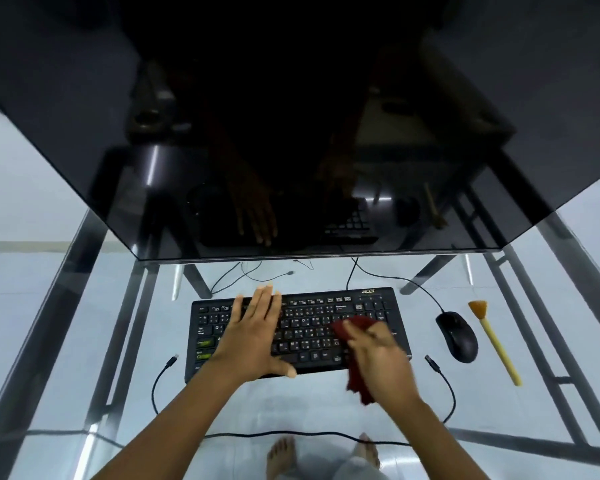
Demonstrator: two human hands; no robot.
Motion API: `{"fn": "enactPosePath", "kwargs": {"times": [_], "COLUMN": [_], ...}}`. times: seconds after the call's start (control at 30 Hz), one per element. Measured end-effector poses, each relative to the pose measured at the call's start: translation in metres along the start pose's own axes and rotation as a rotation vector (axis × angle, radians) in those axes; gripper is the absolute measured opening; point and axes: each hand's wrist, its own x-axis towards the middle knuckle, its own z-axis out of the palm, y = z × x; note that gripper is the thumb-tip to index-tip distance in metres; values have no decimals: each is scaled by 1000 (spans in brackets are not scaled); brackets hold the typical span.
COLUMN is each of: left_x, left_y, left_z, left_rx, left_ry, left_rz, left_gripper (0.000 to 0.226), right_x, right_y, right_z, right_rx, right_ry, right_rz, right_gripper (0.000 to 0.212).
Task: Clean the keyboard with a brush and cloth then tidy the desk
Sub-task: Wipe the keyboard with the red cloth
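A black keyboard (309, 327) lies in the middle of the glass desk (49, 341). My left hand (253, 334) rests flat on the keyboard's left half, fingers spread and holding nothing. My right hand (378, 355) is blurred over the keyboard's right half and grips a dark red cloth (355, 375), which presses on the keys and hangs over the front edge. A brush (494, 344) with a yellow handle and orange bristles lies on the desk at the right, apart from both hands.
A black mouse (457, 336) sits between keyboard and brush, its cord running back. A big dark monitor (291, 133) overhangs the rear of the desk. A loose black cable (291, 434) loops along the front edge. Bare feet show through the glass.
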Motion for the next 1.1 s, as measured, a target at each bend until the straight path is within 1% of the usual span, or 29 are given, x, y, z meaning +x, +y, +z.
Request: {"fn": "enactPosePath", "kwargs": {"times": [0.03,0.07,0.1,0.13,0.17,0.2,0.23,0.27,0.3,0.37,0.43,0.47,0.53,0.57,0.6,0.63,0.67,0.7,0.77,0.8,0.83,0.87,0.9,0.93,0.97,1.0,1.03,1.07,1.1], "left_x": [-7,-14,-18,-20,-21,-20,-20,-20,-20,-22,-23,-22,-21,-21,-21,-22,-23,-23,-23,-23,-23,-22,-22,-22,-22,-22,-23,-23,-23], "left_y": [-11,-19,-24,-27,-27,-27,-26,-26,-27,-30,-31,-32,-32,-33,-34,-34,-34,-34,-35,-35,-35,-35,-36,-36,-37,-36,-36,-37,-37], "left_z": [1,2,2,2,2,1,0,-1,-1,0,0,1,1,2,2,2,2,2,2,3,3,4,4,5,5,5,6,6,6], "left_rx": [10,9,-3,-17,-23,-22,-19,-18,-20,-25,-16,-10,-6,-1,5,6,3,-1,-4,-2,2,4,3,-2,-6,-5,-3,-2,-4], "left_ry": [10,10,6,3,2,-2,-9,-14,-13,-10,-6,0,19,32,37,31,23,18,18,22,25,25,26,28,31,33,37,39,41], "left_rz": [-32,-55,-68,-69,-63,-55,-48,-46,-44,-35,-28,-23,-15,-13,-11,-13,-13,-15,-13,-13,-13,-12,-10,-7,-7,-6,-7,-6,-5], "left_gripper": [142,143,143,143,142,142,142,142,142,141,140,139,139,139,138,138,138,138,139,139,138,138,138,138,138,138,138,138,137], "right_x": [-2,-4,-6,-12,-17,-21,-19,-11,-1,8,9,8,-6,-12,-12,-7,1,12,28,29,28,22,14,9,13,20,29,41,48], "right_y": [4,1,-9,-23,-37,-49,-58,-61,-62,-62,-61,-61,-76,-88,-94,-98,-98,-93,-82,-78,-83,-91,-97,-104,-105,-98,-88,-77,-69], "right_z": [-2,-1,4,13,28,37,38,34,26,2,-3,5,34,44,43,36,26,21,12,15,19,30,41,44,41,36,28,24,23], "right_rx": [6,-6,-2,1,-11,-27,-29,-40,-59,-4,29,62,67,63,65,71,34,23,60,64,44,29,31,11,-42,-134,-213,-256,-185], "right_ry": [20,12,-1,-40,-102,-192,-233,-232,-198,-125,-28,-22,-109,-208,-309,-369,-340,-302,-162,-134,-121,-165,-248,-301,-332,-245,-179,-114,-60], "right_rz": [68,69,-4,-129,-261,-345,-409,-423,-405,-224,-116,-110,-264,-303,-307,-286,-246,-185,-54,-2,-77,-183,-299,-400,-431,-458,-397,-294,-218], "right_gripper": [34,33,34,38,45,53,57,53,47,33,19,18,21,21,13,21,35,39,25,27,33,36,34,28,20,22,24,20,22]}}
